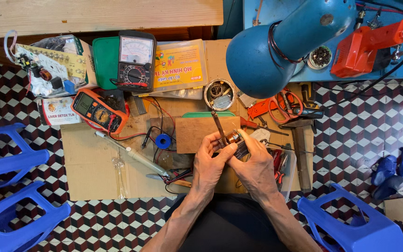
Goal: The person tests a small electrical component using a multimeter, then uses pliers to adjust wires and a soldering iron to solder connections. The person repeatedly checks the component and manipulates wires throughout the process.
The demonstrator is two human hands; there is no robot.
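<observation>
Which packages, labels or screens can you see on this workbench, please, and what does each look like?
Analog meter: top centre, black, pale dial.
Digital meter: left of centre, orange and black, grey screen.
Yellow packet: right of the analog meter, clear sleeve, flat.
White box: left edge, small, printed label.

Between the fingers [220, 150] sits a small motor part [233, 138] of shiny copper and bright metal, with a thin metal tool [219, 125] rising from it. Just beyond lies a matt brown wooden board [194, 133] on dull, creased cardboard [89, 163]. Farther off, to the right, the lamp shade [262, 56] is painted blue metal with a soft sheen. Left of the fingers, the orange multimeter [100, 111] looks rubbery plastic; the stools [360, 224] are glossy blue plastic.
</observation>
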